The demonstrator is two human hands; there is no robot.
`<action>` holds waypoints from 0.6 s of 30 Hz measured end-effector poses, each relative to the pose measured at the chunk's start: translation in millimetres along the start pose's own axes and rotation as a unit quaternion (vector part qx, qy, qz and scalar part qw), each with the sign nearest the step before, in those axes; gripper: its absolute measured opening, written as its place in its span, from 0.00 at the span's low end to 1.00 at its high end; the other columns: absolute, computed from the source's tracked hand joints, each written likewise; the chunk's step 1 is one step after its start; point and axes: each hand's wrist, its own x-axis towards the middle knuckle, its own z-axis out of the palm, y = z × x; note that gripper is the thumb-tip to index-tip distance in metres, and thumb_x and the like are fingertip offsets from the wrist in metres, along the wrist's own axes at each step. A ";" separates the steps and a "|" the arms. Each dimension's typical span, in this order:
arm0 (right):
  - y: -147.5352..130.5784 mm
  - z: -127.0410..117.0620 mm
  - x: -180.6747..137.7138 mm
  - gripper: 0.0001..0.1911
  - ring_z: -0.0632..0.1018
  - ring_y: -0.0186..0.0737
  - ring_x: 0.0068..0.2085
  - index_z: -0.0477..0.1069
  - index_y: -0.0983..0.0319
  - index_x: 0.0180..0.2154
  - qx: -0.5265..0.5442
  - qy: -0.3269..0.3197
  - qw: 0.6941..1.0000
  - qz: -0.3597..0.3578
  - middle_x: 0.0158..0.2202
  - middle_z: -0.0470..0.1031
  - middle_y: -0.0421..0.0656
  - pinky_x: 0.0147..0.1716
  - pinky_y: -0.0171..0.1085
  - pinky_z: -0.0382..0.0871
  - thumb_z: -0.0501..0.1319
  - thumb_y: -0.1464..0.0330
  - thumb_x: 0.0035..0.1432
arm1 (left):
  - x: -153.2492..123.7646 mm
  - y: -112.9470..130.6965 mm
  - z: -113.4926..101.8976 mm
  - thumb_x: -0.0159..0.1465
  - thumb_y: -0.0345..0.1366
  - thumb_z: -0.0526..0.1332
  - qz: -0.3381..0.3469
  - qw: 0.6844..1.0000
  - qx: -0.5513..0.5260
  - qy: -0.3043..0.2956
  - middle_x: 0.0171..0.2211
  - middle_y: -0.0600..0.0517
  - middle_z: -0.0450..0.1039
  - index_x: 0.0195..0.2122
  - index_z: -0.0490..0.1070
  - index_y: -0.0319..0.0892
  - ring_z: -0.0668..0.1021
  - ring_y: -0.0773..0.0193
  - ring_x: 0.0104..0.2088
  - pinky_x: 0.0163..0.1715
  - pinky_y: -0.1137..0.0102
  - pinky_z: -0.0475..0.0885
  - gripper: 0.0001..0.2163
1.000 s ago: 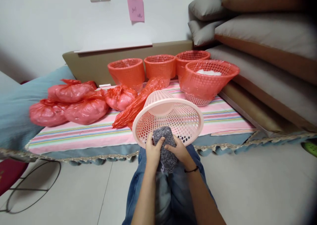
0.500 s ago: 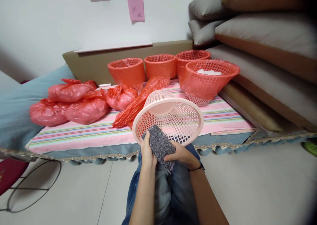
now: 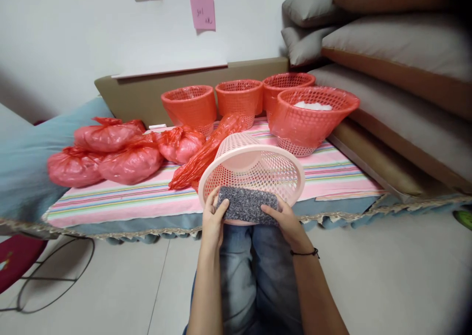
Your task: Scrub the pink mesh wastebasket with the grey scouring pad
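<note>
Both hands grip a dark grey, speckled scouring sponge (image 3: 248,205) by its two ends, its broad face level and turned up toward me. My left hand (image 3: 215,217) is closed on the left end, thumb on top. My right hand (image 3: 289,222) is closed on the right end, with a thin dark band round the wrist. Just behind the sponge, a pale pink perforated basket (image 3: 300,170) lies tilted on its side, its mouth facing me. The sponge covers part of the basket's lower rim. My fingertips under the sponge are hidden.
Several orange-red baskets lined with plastic (image 3: 241,92) stand along the back; the nearest holds white material (image 3: 313,106). Knotted red bags (image 3: 131,163) lie left on the striped cloth (image 3: 147,209), a crumpled red bag (image 3: 210,153) mid-bed. Cushions (image 3: 398,55) are stacked right; a stool (image 3: 22,261) stands lower left.
The sponge has turned from a slanted position to level and moved slightly up and right. My right hand has shifted to its right end; both hands still hold it.
</note>
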 end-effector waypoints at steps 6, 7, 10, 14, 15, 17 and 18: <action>-3.4 0.8 0.5 0.26 0.70 0.48 0.59 0.70 0.58 0.51 -0.092 0.077 0.991 -0.063 0.55 0.74 0.45 0.63 0.49 0.59 0.67 0.54 0.53 | -6.0 -0.4 8.2 0.60 0.46 0.65 0.080 0.965 0.248 0.010 0.37 0.49 0.78 0.36 0.77 0.45 0.76 0.55 0.43 0.52 0.63 0.66 0.10; -2.9 3.6 0.7 0.26 0.70 0.48 0.59 0.70 0.58 0.51 -0.112 0.104 0.985 -0.075 0.54 0.74 0.45 0.63 0.48 0.58 0.65 0.52 0.55 | -7.3 -3.0 10.5 0.61 0.46 0.63 0.092 0.957 0.272 0.028 0.35 0.49 0.77 0.34 0.76 0.45 0.75 0.55 0.41 0.50 0.63 0.66 0.10; -1.3 13.6 0.2 0.23 0.73 0.48 0.51 0.71 0.60 0.44 -0.171 0.188 0.963 -0.094 0.45 0.76 0.46 0.56 0.46 0.63 0.58 0.48 0.60 | -11.0 -10.4 14.5 0.64 0.46 0.60 0.108 0.934 0.335 0.067 0.28 0.50 0.72 0.29 0.73 0.46 0.73 0.55 0.34 0.42 0.64 0.66 0.12; 1.4 21.1 -3.1 0.22 0.69 0.41 0.35 0.63 0.58 0.29 -0.207 0.229 0.943 -0.127 0.29 0.67 0.40 0.42 0.41 0.66 0.49 0.48 0.66 | -13.5 -12.6 15.2 0.66 0.45 0.57 0.130 0.917 0.369 0.081 0.23 0.52 0.67 0.24 0.68 0.46 0.69 0.58 0.28 0.35 0.67 0.63 0.15; 2.7 21.5 -3.7 0.22 0.69 0.41 0.34 0.62 0.57 0.28 -0.202 0.234 0.942 -0.132 0.28 0.67 0.39 0.42 0.41 0.65 0.49 0.49 0.66 | -13.6 -12.1 15.4 0.66 0.45 0.57 0.133 0.920 0.361 0.081 0.22 0.52 0.66 0.23 0.68 0.46 0.68 0.59 0.27 0.34 0.68 0.62 0.15; 6.2 21.4 -4.0 0.21 0.71 0.43 0.39 0.65 0.58 0.30 -0.180 0.244 0.944 -0.129 0.30 0.70 0.42 0.46 0.42 0.66 0.50 0.49 0.66 | -13.1 -10.7 16.2 0.65 0.45 0.58 0.132 0.932 0.327 0.085 0.21 0.53 0.64 0.21 0.67 0.46 0.67 0.60 0.26 0.34 0.68 0.61 0.16; 8.5 21.3 -3.6 0.21 0.72 0.45 0.43 0.67 0.58 0.32 -0.167 0.248 0.946 -0.124 0.33 0.72 0.44 0.49 0.43 0.66 0.50 0.50 0.66 | -12.7 -10.2 16.7 0.65 0.45 0.59 0.127 0.940 0.305 0.088 0.20 0.54 0.64 0.21 0.67 0.46 0.67 0.60 0.27 0.34 0.68 0.61 0.16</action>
